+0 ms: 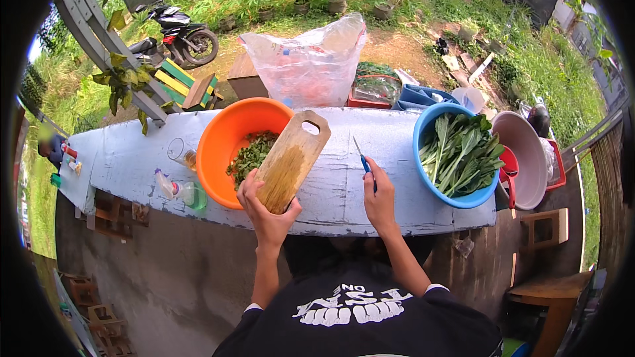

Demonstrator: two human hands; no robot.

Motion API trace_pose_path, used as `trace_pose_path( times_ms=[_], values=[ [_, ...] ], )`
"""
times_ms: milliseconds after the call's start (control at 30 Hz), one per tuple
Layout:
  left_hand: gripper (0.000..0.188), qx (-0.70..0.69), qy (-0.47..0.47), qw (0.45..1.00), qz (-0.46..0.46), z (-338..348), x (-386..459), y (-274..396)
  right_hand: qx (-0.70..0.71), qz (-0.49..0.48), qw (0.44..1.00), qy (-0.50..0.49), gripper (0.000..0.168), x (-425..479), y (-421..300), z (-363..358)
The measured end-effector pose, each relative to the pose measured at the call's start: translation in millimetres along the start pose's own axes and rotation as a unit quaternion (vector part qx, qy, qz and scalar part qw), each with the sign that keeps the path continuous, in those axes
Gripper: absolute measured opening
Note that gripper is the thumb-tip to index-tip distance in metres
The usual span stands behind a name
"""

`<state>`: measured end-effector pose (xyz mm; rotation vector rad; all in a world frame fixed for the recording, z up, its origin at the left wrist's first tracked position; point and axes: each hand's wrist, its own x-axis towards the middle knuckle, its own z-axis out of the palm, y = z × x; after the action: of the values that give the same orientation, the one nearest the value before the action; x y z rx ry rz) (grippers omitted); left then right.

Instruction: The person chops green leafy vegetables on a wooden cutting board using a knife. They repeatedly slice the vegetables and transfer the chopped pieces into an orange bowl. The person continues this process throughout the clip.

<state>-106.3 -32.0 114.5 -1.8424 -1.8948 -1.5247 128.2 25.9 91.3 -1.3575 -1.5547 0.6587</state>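
My left hand [268,213] grips the lower end of a wooden cutting board [292,166], which is tilted over the right side of an orange plastic basin [208,168]. Chopped leafy greens [253,153] lie in that basin, partly hidden by the board. A damp patch marks the board's face. My right hand [379,196] holds a small knife [364,158] by its blue handle, blade pointing away from me above the table. To the right, a blue basin [421,178] holds whole leafy greens with pale stems [459,153].
On the worn table [342,198], a glass [183,153] and a plastic bottle [191,194] lie left of the orange basin. A large plastic bag [310,69] stands behind. A mauve basin [528,168] with a red ladle [510,173] is at right. Another person [49,148] is far left.
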Motion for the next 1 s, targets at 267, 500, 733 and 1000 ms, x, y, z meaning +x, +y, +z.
trace_pose_path(
  times_ms=[267,500,733,1000],
  values=[
    [0.069,-0.163,-0.220,0.961,0.026,85.5,-24.2,42.7,-0.175,-0.030,0.964,0.196,0.035,-13.8,22.1,-121.8],
    [0.074,-0.047,-0.318,0.946,0.039,123.1,-40.3,6.1,-0.314,0.035,0.900,0.300,0.037,-17.1,83.4,-174.4],
    [0.039,-0.071,-0.347,0.934,0.041,135.9,-18.9,30.9,-0.379,0.035,0.866,0.325,0.038,-6.1,93.1,-161.6],
    [0.013,-0.127,-0.453,0.854,0.222,195.4,45.5,171.0,-0.374,0.043,0.864,0.334,0.039,-5.2,92.0,-161.0]
  ],
)
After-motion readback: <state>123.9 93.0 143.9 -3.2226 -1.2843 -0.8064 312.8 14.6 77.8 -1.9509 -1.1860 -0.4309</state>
